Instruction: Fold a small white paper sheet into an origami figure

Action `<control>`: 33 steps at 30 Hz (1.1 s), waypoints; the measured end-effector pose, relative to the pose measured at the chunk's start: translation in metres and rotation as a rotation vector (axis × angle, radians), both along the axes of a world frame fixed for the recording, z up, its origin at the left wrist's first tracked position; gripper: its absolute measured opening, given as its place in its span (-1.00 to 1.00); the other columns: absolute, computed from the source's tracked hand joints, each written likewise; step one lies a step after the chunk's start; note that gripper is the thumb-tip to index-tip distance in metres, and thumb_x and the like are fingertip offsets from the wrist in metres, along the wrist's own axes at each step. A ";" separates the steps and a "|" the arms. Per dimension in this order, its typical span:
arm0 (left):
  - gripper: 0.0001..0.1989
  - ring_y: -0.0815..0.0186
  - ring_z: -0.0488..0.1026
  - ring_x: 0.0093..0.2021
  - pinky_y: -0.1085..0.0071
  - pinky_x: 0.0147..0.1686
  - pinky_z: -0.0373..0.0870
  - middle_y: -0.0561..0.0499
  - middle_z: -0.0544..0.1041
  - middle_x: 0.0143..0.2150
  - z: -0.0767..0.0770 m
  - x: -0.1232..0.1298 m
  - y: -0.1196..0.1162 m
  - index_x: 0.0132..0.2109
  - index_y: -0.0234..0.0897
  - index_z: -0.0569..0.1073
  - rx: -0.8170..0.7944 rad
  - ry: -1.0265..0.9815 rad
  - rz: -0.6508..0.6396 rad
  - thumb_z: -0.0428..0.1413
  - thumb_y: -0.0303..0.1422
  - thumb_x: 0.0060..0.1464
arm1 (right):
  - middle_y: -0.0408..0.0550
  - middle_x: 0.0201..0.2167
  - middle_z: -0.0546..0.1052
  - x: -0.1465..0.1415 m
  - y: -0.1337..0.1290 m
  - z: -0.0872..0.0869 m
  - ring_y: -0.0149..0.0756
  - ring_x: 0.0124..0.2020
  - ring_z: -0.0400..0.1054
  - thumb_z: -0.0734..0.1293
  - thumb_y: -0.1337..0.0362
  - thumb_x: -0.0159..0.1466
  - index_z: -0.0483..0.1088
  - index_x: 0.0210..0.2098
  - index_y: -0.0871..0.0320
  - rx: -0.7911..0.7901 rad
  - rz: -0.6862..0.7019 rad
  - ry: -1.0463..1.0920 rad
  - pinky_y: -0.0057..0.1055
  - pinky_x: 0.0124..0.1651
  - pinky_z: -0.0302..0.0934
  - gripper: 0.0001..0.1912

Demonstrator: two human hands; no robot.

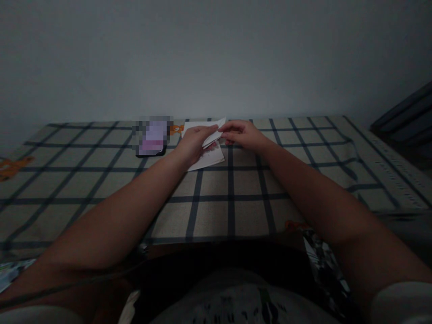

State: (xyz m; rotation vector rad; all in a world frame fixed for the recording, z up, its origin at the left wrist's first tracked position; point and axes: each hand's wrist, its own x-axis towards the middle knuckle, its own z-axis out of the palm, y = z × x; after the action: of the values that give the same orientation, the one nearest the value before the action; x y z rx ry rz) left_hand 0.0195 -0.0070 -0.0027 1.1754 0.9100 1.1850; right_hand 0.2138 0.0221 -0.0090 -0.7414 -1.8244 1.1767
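In the middle of the table, my left hand [195,143] grips a folded white paper [216,136], its thumb lying along the top. My right hand [243,134] pinches the right-hand edge of the same paper between thumb and fingertips, the other fingers curled. Beneath my left hand lies another white sheet [211,158] with faint marks on it, partly covered. More white paper [199,123] shows behind the hand. The scene is dim, so the folds are hard to make out.
A phone [152,137] with a blurred-out screen lies left of my left hand. The checked tablecloth [216,216] has bear prints, one at the far left [15,168]. A plain wall [216,58] rises behind the table. A dark slatted object [408,108] stands at the right.
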 end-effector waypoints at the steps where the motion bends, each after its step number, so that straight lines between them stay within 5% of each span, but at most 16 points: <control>1: -0.84 0.45 0.40 -0.55 0.55 -0.60 0.25 0.00 0.54 -0.46 0.001 0.000 0.000 -0.31 -0.37 0.60 -0.005 0.004 0.002 0.29 -0.32 0.09 | -0.08 -0.25 0.56 0.001 0.000 0.000 -0.46 -0.35 0.41 0.51 0.20 0.22 0.52 -0.12 0.21 0.004 0.001 -0.002 -0.46 -0.23 0.42 -0.71; 7: -0.84 0.42 0.42 -0.55 0.56 -0.60 0.33 0.03 0.48 -0.51 0.002 -0.003 0.004 -0.47 -0.31 0.47 -0.053 0.031 0.010 0.30 -0.41 -0.03 | -0.09 -0.29 0.56 0.004 0.000 0.002 -0.44 -0.38 0.39 0.51 0.20 0.23 0.54 -0.16 0.20 0.022 -0.030 -0.038 -0.45 -0.25 0.39 -0.75; 17: -0.91 0.43 0.52 -0.42 0.57 -0.45 0.49 -0.06 0.60 -0.36 -0.003 -0.004 0.004 -0.38 -0.37 0.58 -0.084 0.067 -0.030 0.32 -0.43 -0.01 | -0.11 -0.36 0.54 0.005 0.001 0.002 -0.43 -0.40 0.39 0.51 0.13 0.23 0.50 -0.23 0.19 0.030 0.015 -0.063 -0.46 -0.29 0.35 -0.73; 25: -0.95 0.41 0.54 -0.42 0.53 -0.40 0.54 -0.05 0.62 -0.36 -0.004 -0.001 0.001 -0.39 -0.35 0.56 -0.046 0.000 -0.073 0.29 -0.47 -0.07 | -0.14 -0.37 0.49 0.007 0.002 0.003 -0.44 -0.40 0.38 0.43 0.28 0.29 0.44 -0.25 0.19 0.029 0.036 -0.095 -0.48 -0.31 0.30 -0.89; 33: -0.85 0.25 0.53 -0.48 0.39 -0.52 0.45 -0.03 0.52 -0.54 -0.015 -0.005 0.008 -0.39 -0.26 0.56 0.060 0.137 -0.037 0.37 -0.37 -0.13 | -0.13 -0.41 0.50 0.002 0.002 0.001 -0.40 -0.39 0.35 0.43 0.24 0.25 0.45 -0.28 0.18 0.080 -0.052 -0.066 -0.42 -0.28 0.32 -0.86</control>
State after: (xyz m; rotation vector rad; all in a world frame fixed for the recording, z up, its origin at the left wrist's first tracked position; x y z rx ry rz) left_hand 0.0148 0.0006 -0.0175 1.3289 0.9573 1.1190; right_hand 0.2161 0.0244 -0.0080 -0.7854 -1.8836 1.0510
